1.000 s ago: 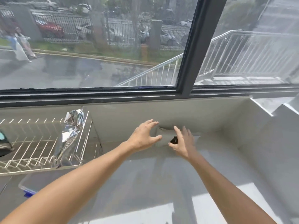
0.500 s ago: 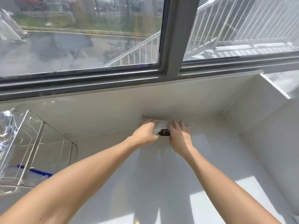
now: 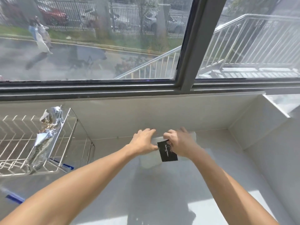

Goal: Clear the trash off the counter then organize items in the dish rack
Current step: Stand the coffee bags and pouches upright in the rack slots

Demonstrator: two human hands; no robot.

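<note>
A flat white bag (image 3: 150, 160) with a black printed label (image 3: 167, 151) is lifted off the white counter (image 3: 162, 192) near the back wall. My left hand (image 3: 142, 142) grips the bag's upper left edge. My right hand (image 3: 180, 142) grips its upper right part, fingers over the label's top. At the left stands a white wire dish rack (image 3: 69, 143). A crumpled silver foil wrapper (image 3: 43, 140) leans inside it against its right side.
A clear plastic item with blue trim (image 3: 65, 166) lies under the rack's right end, and another blue-edged piece (image 3: 14, 198) lies at the near left. A white side wall (image 3: 267, 151) closes the counter on the right. A large window (image 3: 97, 46) runs behind.
Both hands closed on the white bag at the back wall and lifted it toward me, so its black label now shows in full. The camera view tilted down and back up.
</note>
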